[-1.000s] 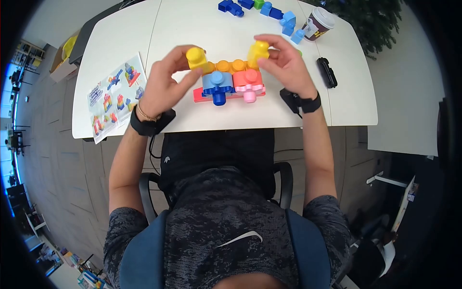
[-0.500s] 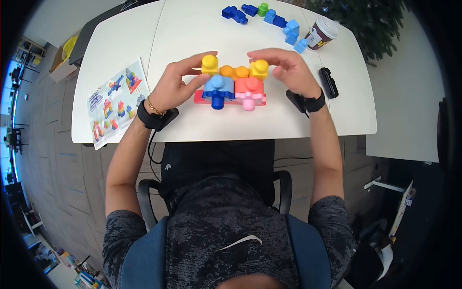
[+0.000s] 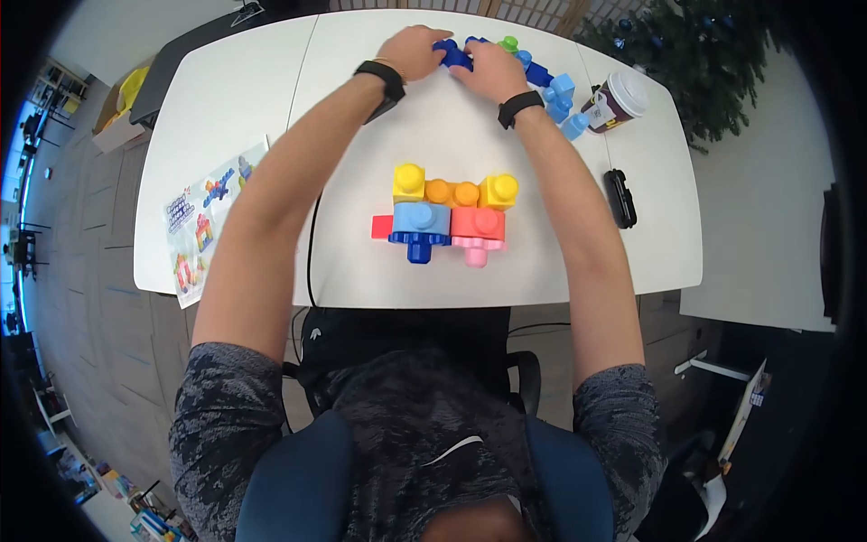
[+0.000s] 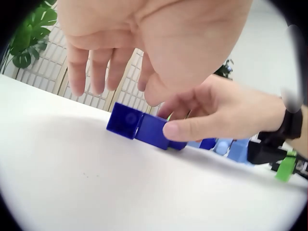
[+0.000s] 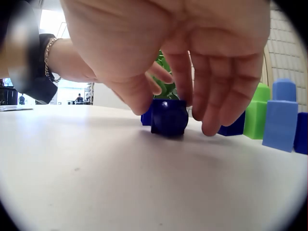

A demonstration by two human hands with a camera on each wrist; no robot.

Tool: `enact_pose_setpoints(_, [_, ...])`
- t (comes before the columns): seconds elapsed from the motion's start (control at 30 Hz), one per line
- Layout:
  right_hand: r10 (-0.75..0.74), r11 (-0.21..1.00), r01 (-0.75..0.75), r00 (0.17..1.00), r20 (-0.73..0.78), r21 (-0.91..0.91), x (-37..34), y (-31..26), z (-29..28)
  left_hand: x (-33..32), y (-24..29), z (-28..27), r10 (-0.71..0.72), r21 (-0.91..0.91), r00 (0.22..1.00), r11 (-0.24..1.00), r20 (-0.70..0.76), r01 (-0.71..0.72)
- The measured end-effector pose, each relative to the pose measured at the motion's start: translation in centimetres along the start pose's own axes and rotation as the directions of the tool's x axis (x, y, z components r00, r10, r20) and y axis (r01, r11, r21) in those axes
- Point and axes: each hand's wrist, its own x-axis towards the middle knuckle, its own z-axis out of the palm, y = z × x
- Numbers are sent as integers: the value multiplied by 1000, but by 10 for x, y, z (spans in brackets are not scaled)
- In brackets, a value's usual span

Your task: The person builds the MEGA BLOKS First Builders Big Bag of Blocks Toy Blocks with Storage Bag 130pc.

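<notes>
At the far side of the table, two dark blue building blocks point(image 3: 454, 58) lie on their sides, end to end. My right hand point(image 3: 495, 74) pinches one block point(image 5: 168, 119) between thumb and index finger. On their other side is my left hand point(image 3: 414, 52), its fingers loosely straight above the hollow end of the left block point(image 4: 124, 120). Nearer to me stands a toy-block build: two yellow blocks point(image 3: 409, 182) at the ends of an orange block point(image 3: 452, 192), behind a light blue block point(image 3: 421, 218) and a coral block point(image 3: 479, 221) with dark blue and pink gear-shaped pieces in front.
Several light blue, dark blue and green blocks point(image 3: 562, 88) curve along the back right. Beyond them stands a lidded paper cup point(image 3: 616, 101), with a black case point(image 3: 620, 199) nearer. A printed picture sheet point(image 3: 200, 230) lies at left. A cable point(image 3: 312, 244) trails from the left wrist.
Both hands have left the yellow blocks on the build and reached forward to the dark blue blocks at the back. My right hand has taken hold of one.
</notes>
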Motion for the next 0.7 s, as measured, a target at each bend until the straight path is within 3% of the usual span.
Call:
enact_pose_setpoints(0.03, [24, 1000, -24, 999, 43, 0, -2, -3, 1, 5, -1, 13, -1, 1, 1000, 1000, -3, 1])
enact_pose_setpoints(0.1, [29, 999, -29, 1000, 12, -25, -7, -3, -2, 16, -3, 28, -63, 2, 990, 998, 127, 64])
enact_pose_setpoints(0.17, [19, 998, -21, 1000, 22, 67, -17, 2, -6, 14, 6, 24, -74, 0, 995, 997, 70, 75])
enact_pose_setpoints(0.23, [3, 996, -5, 1000, 17, 95, -28, 11, -9, 5, 18, 14, -145, 142, 975, 982, 168, 122])
enact_pose_setpoints(0.3, [-89, 961, 88, 996, -9, 262, -41, 25, -10, -5, 20, -1, -150, 168, 972, 978, 179, 120])
enact_pose_setpoints(0.37, [-65, 945, 69, 998, -21, 321, -56, 23, -38, -17, 22, -22, -191, -18, 977, 981, 90, 194])
enact_pose_setpoints(0.4, [33, 880, -28, 999, -1, 474, -63, 20, -57, -27, 41, -46, -319, -157, 945, 933, 67, 325])
enact_pose_setpoints(0.43, [128, 781, -122, 991, 35, 612, -70, 14, -77, -39, 45, -56, -345, -412, 934, 841, 92, 351])
enact_pose_setpoints(0.47, [88, 733, -83, 996, 26, 675, -82, 4, -100, -52, 48, -66, -358, -638, 925, 686, 124, 351])
enact_pose_setpoints(0.5, [51, 680, -46, 999, 16, 732, -96, -6, -124, -69, 70, -90, -299, -744, 943, 595, 146, 304])
enact_pose_setpoints(0.53, [58, 676, -49, 998, 13, 735, -109, -18, -142, -86, 92, -112, -283, -810, 948, 515, 148, 281])
enact_pose_setpoints(0.63, [-241, 709, 176, 970, 0, 683, -140, -55, -184, -131, 134, -153, -246, -827, 960, 507, 132, 243])
enact_pose_setpoints(0.7, [-302, 735, 186, 951, 70, 652, -150, -76, -200, -153, 147, -155, -164, -899, 967, 363, 196, 244])
